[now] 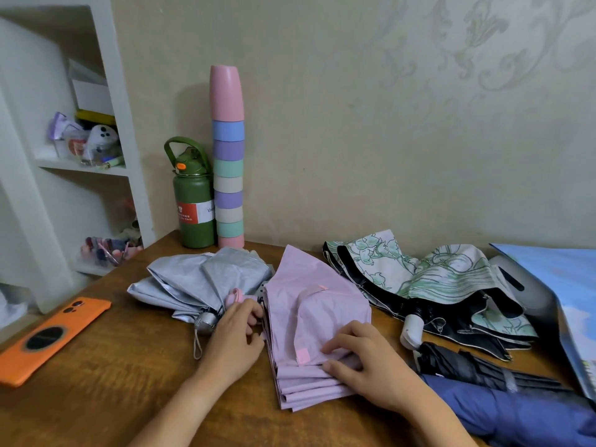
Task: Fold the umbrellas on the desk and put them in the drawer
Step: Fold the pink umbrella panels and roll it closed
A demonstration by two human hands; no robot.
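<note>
Standing at the wooden desk [106, 375], I take the pink umbrella [317, 321] as my landmark; it lies flat in the middle, its pleated panels stacked, its long axis running from the near edge away toward the wall. The right hand [364, 362] rests on its near right part, fingers bent and pressing the folded panels down, the thumb at the edge of the layers; I cannot tell whether it pinches the cloth or only presses. The left hand [237, 337] is at the umbrella's left edge, fingers curled in around what looks like its handle end (the grip itself is hidden under the fingers).

Touching the pink umbrella on its left lies a silver umbrella [200, 282], loosely collapsed, its strap trailing toward the near edge. To the right of the pink one, well apart, sprawls a floral umbrella [429, 275] with a white handle; nearer than that lie a black umbrella [477, 369] and a blue umbrella [522, 414], both already rolled. No drawer shows.

My guess is that the pink one is mid-fold; the coming move turns on rolling the panels around that long axis and closing the pink strap [304, 317] that lies across the top. Both hands are on it, one at each side, so neither needs to reach.
</note>
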